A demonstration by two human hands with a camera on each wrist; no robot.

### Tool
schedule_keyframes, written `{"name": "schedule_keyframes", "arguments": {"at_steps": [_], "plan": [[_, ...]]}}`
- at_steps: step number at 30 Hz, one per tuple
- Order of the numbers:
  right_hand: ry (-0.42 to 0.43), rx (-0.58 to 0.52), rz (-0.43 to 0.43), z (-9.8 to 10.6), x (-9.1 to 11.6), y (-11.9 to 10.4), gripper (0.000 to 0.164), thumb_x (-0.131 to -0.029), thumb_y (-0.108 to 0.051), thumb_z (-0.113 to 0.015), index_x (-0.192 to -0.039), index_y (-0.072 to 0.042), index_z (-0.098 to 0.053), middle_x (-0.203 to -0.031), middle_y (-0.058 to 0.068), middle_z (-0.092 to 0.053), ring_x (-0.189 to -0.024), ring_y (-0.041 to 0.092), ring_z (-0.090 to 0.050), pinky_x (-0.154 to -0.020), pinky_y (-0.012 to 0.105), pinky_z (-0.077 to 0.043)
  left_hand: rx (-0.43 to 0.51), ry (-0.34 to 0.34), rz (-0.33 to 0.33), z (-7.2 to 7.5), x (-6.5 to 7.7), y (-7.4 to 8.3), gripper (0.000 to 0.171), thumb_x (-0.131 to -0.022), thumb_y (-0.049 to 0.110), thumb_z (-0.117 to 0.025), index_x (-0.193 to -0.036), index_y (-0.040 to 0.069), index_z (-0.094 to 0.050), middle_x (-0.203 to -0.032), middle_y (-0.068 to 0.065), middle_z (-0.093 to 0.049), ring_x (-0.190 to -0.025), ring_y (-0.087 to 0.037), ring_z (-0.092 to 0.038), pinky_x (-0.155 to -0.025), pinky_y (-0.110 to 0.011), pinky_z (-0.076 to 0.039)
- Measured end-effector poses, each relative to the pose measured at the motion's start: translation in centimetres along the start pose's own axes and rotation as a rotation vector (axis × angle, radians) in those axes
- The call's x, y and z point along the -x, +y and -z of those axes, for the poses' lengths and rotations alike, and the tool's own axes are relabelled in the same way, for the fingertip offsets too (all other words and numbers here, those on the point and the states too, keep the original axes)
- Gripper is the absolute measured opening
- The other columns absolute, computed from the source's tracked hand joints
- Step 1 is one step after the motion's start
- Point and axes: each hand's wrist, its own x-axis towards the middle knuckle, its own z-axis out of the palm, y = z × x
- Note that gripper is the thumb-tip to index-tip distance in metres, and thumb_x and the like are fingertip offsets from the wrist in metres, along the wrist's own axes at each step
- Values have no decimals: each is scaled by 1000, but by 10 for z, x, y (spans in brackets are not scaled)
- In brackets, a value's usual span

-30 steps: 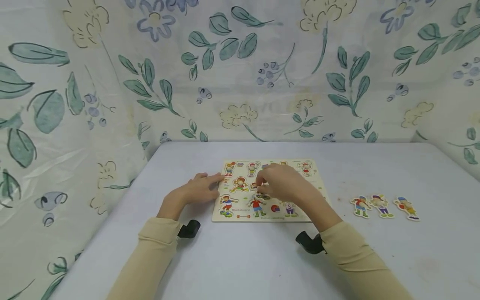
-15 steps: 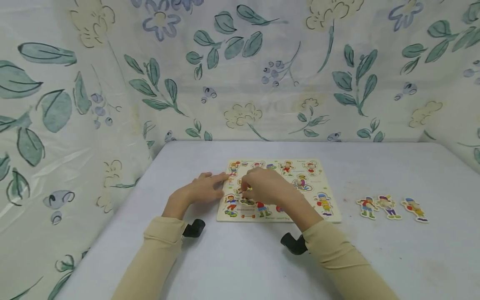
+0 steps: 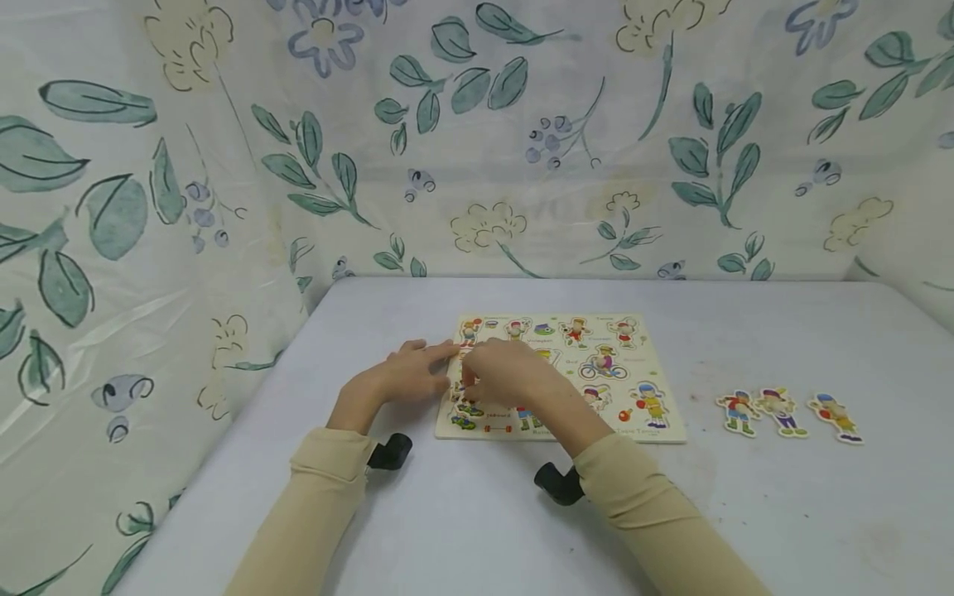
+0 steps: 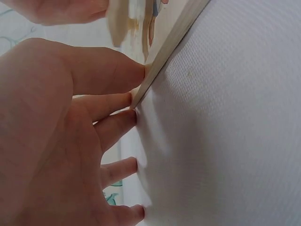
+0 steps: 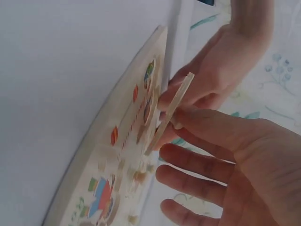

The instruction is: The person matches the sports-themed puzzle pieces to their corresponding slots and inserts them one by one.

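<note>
A cream wooden puzzle board (image 3: 566, 434) with printed sports children lies flat on the white table. My right hand (image 3: 514, 372) is over its left part. Between thumb and finger it pinches a thin wooden puzzle piece (image 5: 170, 113), seen edge-on and tilted just above the board in the right wrist view. The fingers hide most of its picture in the head view. At the board's left edge rests my left hand (image 3: 398, 381). In the left wrist view its thumb (image 4: 113, 70) and fingertips touch the edge, with the fingers fairly straight.
Right of the board lie three loose puzzle pieces: a child in a red top (image 3: 738, 412), one in white and purple (image 3: 780, 411), and one in yellow (image 3: 836, 418). A floral curtain (image 3: 566, 141) stands behind and beside the white table (image 3: 477, 505).
My right hand has moved left across the board with the puzzle piece, uncovering figures in the middle and right. The left hand stays at the left edge. The head view has shifted slightly.
</note>
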Motion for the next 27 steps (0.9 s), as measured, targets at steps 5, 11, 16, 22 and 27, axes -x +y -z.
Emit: {"name": "schedule_keyframes", "arguments": {"at_steps": [5,11,16,22,27], "plan": [[-12,19,-14,-5,-3,-3,11,-91,-26,-72,-99,-19,-75,-101,-7,-71,-95,13,-64,-85,34,-53,-1,2,-13,1,1,1,63,-93,20,-49,-154,21,-37,-163,-6,-27,-151,-41,-9,-114,-70,-8],[3,64,0,-10,-6,-6,9,-91,-26,-72,-96,-19,-75,-96,-6,-70,-94,14,-64,-92,43,-52,7,3,2,1,2,1,62,-93,22,-50,-154,22,-37,-163,-6,-27,-151,-40,-9,-114,-71,-9],[33,99,18,-14,-8,-11,6,-91,-23,-71,-90,-17,-73,-88,-5,-69,-90,16,-63,-97,46,-50,-10,10,1,1,1,1,61,-95,24,-49,-154,23,-37,-161,-14,-29,-149,-44,-11,-111,-73,-13],[69,115,7,-18,-8,-14,7,-91,-23,-72,-89,-16,-73,-90,-5,-67,-88,16,-63,-94,37,-49,-13,6,0,2,1,2,59,-96,22,-50,-154,22,-37,-163,-5,-27,-150,-42,-10,-113,-72,-11],[60,77,0,-20,-7,-13,8,-91,-24,-72,-90,-16,-74,-90,-5,-67,-87,15,-61,-95,37,-47,-1,-5,15,2,3,2,61,-95,22,-50,-154,23,-36,-163,-5,-25,-150,-42,-9,-111,-74,-14]]}}
